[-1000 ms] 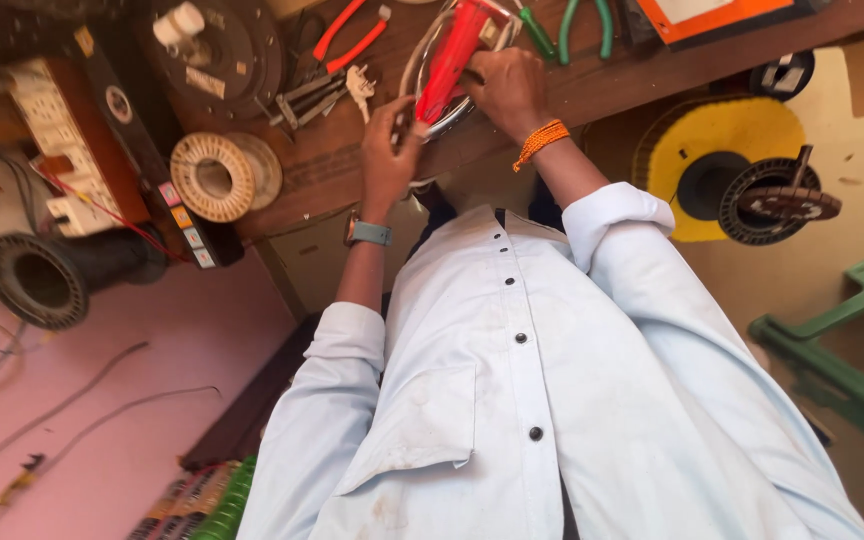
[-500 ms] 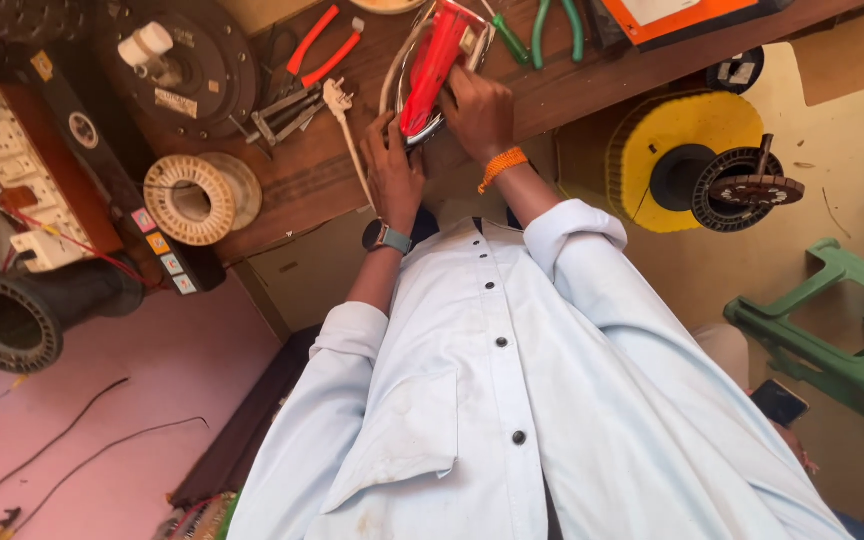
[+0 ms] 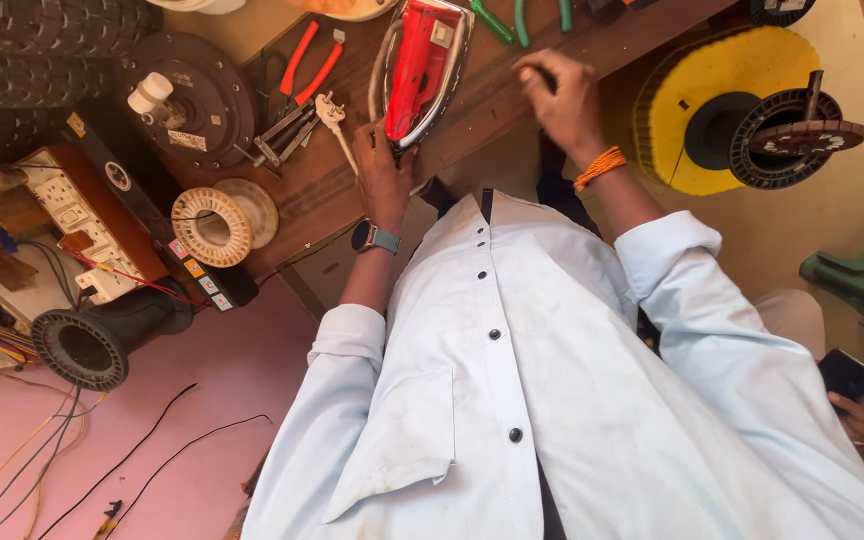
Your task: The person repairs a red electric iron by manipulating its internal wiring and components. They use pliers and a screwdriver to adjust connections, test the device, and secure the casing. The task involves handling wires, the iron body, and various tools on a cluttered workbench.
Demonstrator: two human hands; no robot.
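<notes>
A scuffed brown wooden workbench stands over a pink floor, with a tan floor to its right. The left hand grips the near end of one glossy red clothes iron with a metal sole, lying on the bench just beyond its fingers. The right hand, well to the right of the iron, is loosely clenched, fingertips pinched; what it holds, I cannot tell. Left of the left hand lie one pair of orange-handled pliers and one cream ribbed spool.
</notes>
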